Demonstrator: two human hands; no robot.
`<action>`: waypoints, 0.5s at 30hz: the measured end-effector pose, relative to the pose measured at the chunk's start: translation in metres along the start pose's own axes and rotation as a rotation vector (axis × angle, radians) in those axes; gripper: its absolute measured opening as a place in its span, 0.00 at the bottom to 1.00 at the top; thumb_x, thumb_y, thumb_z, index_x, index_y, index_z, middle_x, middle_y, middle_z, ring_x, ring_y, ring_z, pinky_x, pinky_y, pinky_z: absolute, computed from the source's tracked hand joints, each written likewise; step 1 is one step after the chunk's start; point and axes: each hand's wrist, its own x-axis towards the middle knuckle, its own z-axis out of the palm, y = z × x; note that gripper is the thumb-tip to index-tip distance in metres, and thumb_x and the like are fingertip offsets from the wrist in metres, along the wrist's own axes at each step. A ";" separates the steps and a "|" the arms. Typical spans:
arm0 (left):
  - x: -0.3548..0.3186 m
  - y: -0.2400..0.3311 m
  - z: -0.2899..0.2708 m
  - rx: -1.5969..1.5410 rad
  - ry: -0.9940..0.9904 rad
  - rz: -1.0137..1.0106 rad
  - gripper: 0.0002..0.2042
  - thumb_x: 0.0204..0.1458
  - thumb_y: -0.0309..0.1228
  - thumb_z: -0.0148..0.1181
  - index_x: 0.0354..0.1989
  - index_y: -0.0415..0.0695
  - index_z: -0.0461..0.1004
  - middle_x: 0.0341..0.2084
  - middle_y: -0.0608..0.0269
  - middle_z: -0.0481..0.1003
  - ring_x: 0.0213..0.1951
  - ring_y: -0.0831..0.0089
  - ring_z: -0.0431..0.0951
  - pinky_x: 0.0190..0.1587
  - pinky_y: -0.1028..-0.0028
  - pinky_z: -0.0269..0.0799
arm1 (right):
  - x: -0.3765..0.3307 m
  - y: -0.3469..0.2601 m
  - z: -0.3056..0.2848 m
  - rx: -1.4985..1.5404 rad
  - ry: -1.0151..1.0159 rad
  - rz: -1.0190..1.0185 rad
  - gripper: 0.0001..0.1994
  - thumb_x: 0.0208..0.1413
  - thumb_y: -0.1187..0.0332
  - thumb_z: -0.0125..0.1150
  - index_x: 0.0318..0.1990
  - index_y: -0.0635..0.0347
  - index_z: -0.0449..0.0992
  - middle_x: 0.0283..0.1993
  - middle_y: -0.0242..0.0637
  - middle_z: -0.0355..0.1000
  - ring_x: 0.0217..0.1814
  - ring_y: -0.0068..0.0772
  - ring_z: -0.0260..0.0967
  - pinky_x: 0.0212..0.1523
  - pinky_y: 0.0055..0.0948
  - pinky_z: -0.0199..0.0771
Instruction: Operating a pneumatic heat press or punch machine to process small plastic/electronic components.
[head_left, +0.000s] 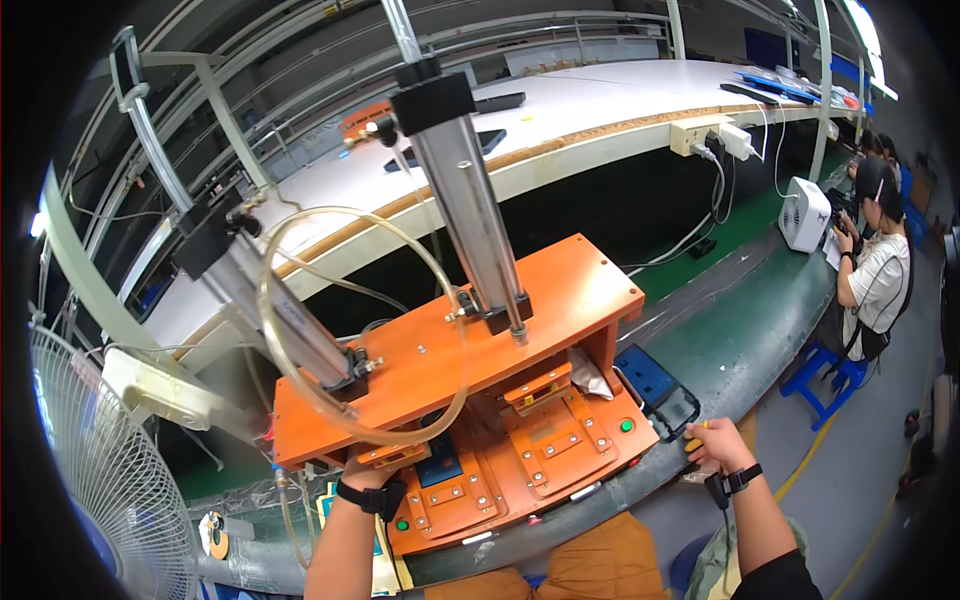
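Observation:
An orange two-station press [540,300] with two upright air cylinders stands in front of me. My left hand [368,472] reaches under its left side, by the left fixture [455,508]; the press's upper plate hides the fingers. Just beside that hand, a dark blue flat panel [438,466] lies in the left fixture. My right hand [718,447] is off the press's right corner, fingers curled together, with small yellow bits at the fingertips that I cannot identify. A black tray [680,411] holding a dark flat panel [645,375] lies close to it. The right fixture [560,450] holds no panel.
A wire-guarded fan [110,480] stands at the left. Clear air hose [265,300] loops over the press. A roll of tape [218,540] lies at lower left. Along the green bench [745,340] are a white box fan [804,215] and a seated person [875,260] at right.

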 end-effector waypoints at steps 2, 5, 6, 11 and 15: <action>0.005 -0.001 -0.011 0.206 0.010 -0.002 0.20 0.72 0.41 0.50 0.67 0.45 0.68 0.64 0.56 0.74 0.64 0.60 0.76 0.67 0.60 0.74 | -0.007 -0.036 -0.007 -0.265 -0.027 -0.030 0.17 0.65 0.57 0.71 0.40 0.68 0.82 0.31 0.38 0.81 0.23 0.28 0.80 0.20 0.25 0.73; 0.023 -0.002 0.013 -0.264 0.129 0.062 0.21 0.67 0.41 0.61 0.65 0.48 0.72 0.64 0.57 0.74 0.64 0.59 0.74 0.67 0.63 0.72 | 0.027 -0.072 0.000 -0.210 -0.134 -0.300 0.11 0.66 0.64 0.69 0.41 0.65 0.82 0.31 0.34 0.80 0.23 0.22 0.75 0.24 0.25 0.74; 0.011 -0.002 0.009 -0.107 0.114 0.047 0.20 0.67 0.41 0.61 0.64 0.48 0.73 0.63 0.57 0.74 0.63 0.59 0.75 0.66 0.63 0.72 | 0.042 -0.087 0.009 -0.105 -0.204 -0.413 0.08 0.67 0.68 0.68 0.44 0.64 0.82 0.33 0.33 0.81 0.26 0.20 0.74 0.28 0.24 0.76; 0.004 0.022 0.041 0.683 0.035 0.037 0.19 0.64 0.40 0.63 0.61 0.48 0.75 0.58 0.57 0.77 0.58 0.59 0.78 0.62 0.61 0.75 | 0.150 -0.147 0.077 -0.645 -0.080 -1.112 0.24 0.57 0.71 0.71 0.63 0.59 0.77 0.58 0.53 0.76 0.62 0.55 0.75 0.63 0.44 0.76; -0.030 0.035 0.048 1.338 0.032 0.029 0.18 0.63 0.40 0.65 0.58 0.47 0.77 0.54 0.57 0.80 0.54 0.59 0.80 0.58 0.60 0.77 | 0.204 -0.182 0.144 -0.833 -0.142 -1.064 0.26 0.54 0.66 0.68 0.63 0.51 0.78 0.67 0.48 0.72 0.73 0.56 0.64 0.69 0.51 0.67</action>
